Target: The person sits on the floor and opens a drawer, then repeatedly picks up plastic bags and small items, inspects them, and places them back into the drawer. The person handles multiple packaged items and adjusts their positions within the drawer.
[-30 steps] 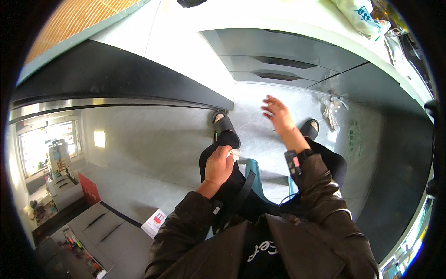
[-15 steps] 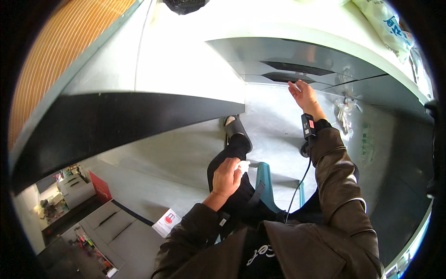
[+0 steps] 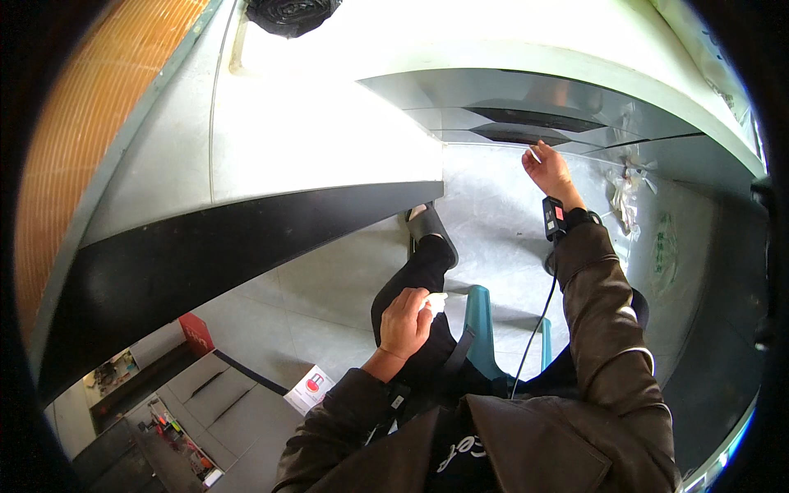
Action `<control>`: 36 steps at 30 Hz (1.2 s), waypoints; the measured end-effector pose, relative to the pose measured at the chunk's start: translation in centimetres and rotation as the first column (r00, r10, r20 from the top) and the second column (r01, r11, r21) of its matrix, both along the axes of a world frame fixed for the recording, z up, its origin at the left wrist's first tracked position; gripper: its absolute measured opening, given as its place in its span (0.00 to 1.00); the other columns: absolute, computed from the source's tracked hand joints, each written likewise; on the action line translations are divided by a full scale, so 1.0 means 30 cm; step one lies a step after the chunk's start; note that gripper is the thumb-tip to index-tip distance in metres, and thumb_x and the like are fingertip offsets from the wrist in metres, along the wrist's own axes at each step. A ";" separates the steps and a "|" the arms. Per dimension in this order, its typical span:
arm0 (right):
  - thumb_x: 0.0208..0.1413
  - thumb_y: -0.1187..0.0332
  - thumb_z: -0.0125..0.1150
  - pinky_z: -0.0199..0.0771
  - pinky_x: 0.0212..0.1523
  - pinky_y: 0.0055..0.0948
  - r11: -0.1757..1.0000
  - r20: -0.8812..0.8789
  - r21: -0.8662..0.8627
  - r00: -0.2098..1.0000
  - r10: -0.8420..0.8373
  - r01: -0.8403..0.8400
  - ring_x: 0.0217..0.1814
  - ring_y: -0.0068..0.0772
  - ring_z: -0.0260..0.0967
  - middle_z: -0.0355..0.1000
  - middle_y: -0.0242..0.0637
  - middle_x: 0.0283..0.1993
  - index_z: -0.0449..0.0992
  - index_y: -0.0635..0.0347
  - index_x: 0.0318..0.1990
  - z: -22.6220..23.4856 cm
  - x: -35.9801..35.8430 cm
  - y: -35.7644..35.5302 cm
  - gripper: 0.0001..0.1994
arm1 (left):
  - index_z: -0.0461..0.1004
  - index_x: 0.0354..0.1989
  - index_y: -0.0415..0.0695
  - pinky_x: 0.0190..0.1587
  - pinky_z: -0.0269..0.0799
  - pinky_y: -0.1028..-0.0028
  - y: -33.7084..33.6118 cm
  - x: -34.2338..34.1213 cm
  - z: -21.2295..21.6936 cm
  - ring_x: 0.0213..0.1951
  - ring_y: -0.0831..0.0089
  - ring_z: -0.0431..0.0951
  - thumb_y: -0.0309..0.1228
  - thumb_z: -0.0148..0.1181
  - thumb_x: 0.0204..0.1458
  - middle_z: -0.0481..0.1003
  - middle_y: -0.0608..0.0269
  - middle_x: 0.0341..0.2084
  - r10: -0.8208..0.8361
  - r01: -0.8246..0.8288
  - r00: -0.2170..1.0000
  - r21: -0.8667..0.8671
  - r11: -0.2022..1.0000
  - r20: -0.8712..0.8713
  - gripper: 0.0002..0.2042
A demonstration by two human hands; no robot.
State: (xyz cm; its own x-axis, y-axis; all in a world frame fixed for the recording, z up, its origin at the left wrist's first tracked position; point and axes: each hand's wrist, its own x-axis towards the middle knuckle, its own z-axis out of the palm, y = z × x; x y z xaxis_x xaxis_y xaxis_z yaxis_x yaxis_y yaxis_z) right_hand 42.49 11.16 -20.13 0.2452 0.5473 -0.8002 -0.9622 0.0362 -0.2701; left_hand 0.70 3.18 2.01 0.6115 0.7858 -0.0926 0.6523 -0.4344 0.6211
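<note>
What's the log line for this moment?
left hand: holds white wad on lap | right hand: raised at drawer front, pinching small white item

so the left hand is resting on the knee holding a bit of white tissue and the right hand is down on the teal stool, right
Not quite. The left hand is on the knee with the white tissue, but the right hand is not on the teal stool. The head view shows it raised, reaching out to the edge of the grey cabinet drawers, with a small pale thing between its fingers.
</note>
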 end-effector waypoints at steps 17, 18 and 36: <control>0.71 0.52 0.55 0.76 0.35 0.36 0.988 -0.120 -0.148 0.992 0.028 -0.046 0.31 0.33 0.67 0.70 0.32 0.35 0.71 0.56 0.43 -0.087 -0.408 -0.673 0.15 | 0.73 0.46 0.42 0.41 0.75 0.55 -0.030 -0.021 0.003 0.39 0.47 0.78 0.26 0.59 0.56 0.76 0.52 0.36 0.034 -0.034 0.999 0.002 0.999 0.027 0.10; 0.71 0.53 0.55 0.77 0.35 0.36 0.965 -0.133 -0.260 0.991 0.000 -0.035 0.31 0.33 0.68 0.71 0.32 0.35 0.71 0.56 0.43 -0.073 -0.432 -0.707 0.15 | 0.73 0.46 0.42 0.41 0.75 0.55 -0.037 -0.025 0.002 0.39 0.47 0.78 0.27 0.58 0.57 0.76 0.51 0.36 0.036 -0.036 0.999 0.000 0.999 0.024 0.10; 0.71 0.60 0.54 0.74 0.40 0.33 0.893 -0.152 -0.396 0.974 0.165 -0.213 0.34 0.28 0.64 0.75 0.28 0.52 0.74 0.56 0.53 0.018 -0.584 -0.906 0.12 | 0.73 0.44 0.42 0.42 0.75 0.55 -0.051 -0.071 -0.006 0.40 0.48 0.78 0.28 0.57 0.57 0.76 0.52 0.36 0.054 -0.054 0.999 0.058 0.997 0.000 0.08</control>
State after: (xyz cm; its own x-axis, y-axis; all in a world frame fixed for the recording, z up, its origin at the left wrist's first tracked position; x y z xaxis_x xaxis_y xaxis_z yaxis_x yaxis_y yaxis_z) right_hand 24.98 -16.02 -19.59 0.0657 0.1950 -0.9786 -0.9643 -0.2396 -0.1125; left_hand -1.43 1.66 1.84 0.5679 0.8217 -0.0469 0.6765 -0.4336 0.5952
